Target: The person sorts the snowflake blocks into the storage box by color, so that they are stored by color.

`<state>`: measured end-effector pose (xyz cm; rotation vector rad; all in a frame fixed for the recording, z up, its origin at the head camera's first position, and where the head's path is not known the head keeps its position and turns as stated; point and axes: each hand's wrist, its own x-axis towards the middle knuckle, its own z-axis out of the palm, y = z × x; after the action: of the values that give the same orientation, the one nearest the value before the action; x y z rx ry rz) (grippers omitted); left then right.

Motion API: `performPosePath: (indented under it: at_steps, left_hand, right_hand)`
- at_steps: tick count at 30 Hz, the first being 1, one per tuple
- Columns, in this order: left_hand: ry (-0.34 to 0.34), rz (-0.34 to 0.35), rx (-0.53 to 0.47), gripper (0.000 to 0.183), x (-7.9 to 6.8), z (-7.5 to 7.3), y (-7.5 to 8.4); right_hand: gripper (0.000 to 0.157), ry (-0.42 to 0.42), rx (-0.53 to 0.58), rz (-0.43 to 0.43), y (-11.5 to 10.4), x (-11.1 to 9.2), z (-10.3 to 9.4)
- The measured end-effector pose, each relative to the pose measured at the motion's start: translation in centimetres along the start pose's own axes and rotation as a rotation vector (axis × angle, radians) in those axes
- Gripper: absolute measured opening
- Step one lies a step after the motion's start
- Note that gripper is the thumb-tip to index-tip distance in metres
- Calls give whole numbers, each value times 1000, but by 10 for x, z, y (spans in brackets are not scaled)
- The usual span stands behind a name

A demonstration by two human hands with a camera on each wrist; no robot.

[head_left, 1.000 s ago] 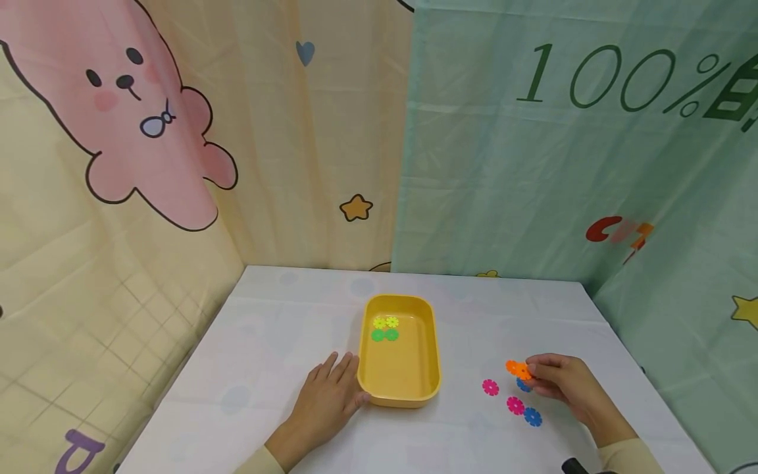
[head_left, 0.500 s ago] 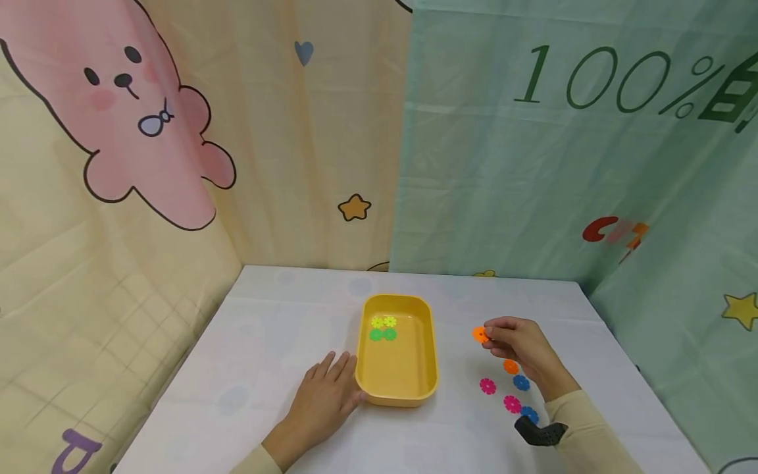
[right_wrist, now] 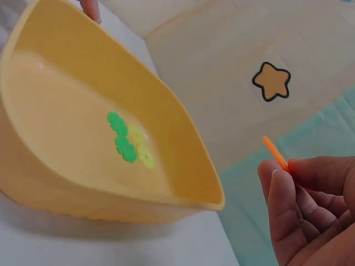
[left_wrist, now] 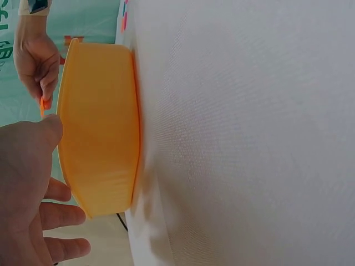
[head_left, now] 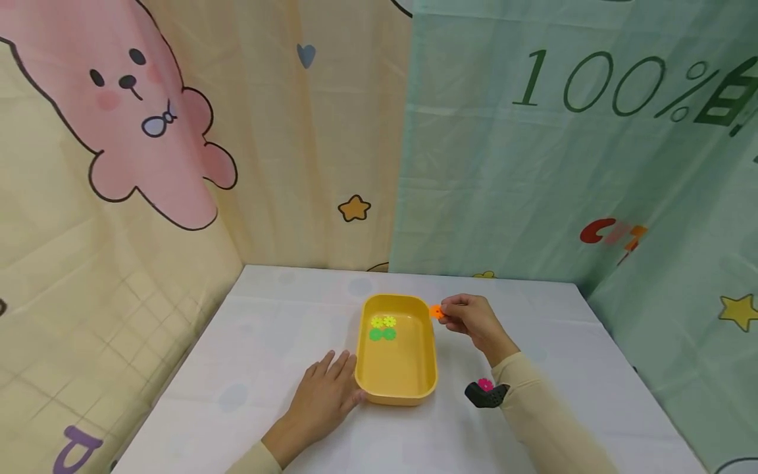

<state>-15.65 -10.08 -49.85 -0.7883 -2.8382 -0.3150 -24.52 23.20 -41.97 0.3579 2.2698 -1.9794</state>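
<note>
A yellow plastic tray (head_left: 403, 372) stands mid-table. In it, side by side toward the far left, lie two yellow flower-shaped discs (head_left: 389, 321) and two green flower-shaped discs (head_left: 376, 334). My right hand (head_left: 478, 324) pinches an orange flower-shaped disc (head_left: 436, 312) between thumb and fingertips, level with the tray's far right rim. The right wrist view shows that orange disc (right_wrist: 274, 151) edge-on, above the rim height. My left hand (head_left: 322, 398), its fingers extended, rests against the tray's near left side; its thumb (left_wrist: 52, 128) touches the wall near the rim.
A pink flower-shaped disc (head_left: 485, 383) shows beside the black wrist camera (head_left: 485, 396) on my right arm; that arm's sleeve (head_left: 539, 408) covers the spot where other discs lay. The white table (head_left: 266, 355) meets printed curtains (head_left: 503, 197) behind and at the sides.
My right hand has lifted the orange disc from the pile at right, leaving another orange one there, and carried it left and away to the tray's edge. The left hand stays put.
</note>
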Motion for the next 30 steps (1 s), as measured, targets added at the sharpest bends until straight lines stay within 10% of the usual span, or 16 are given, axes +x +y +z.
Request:
performPosePath:
  at_steps: [30]
  left_hand:
    - [9,20,-9,71,0,-2,-3]
  right_hand:
    - [11,-51,-127,-13,13,22,103]
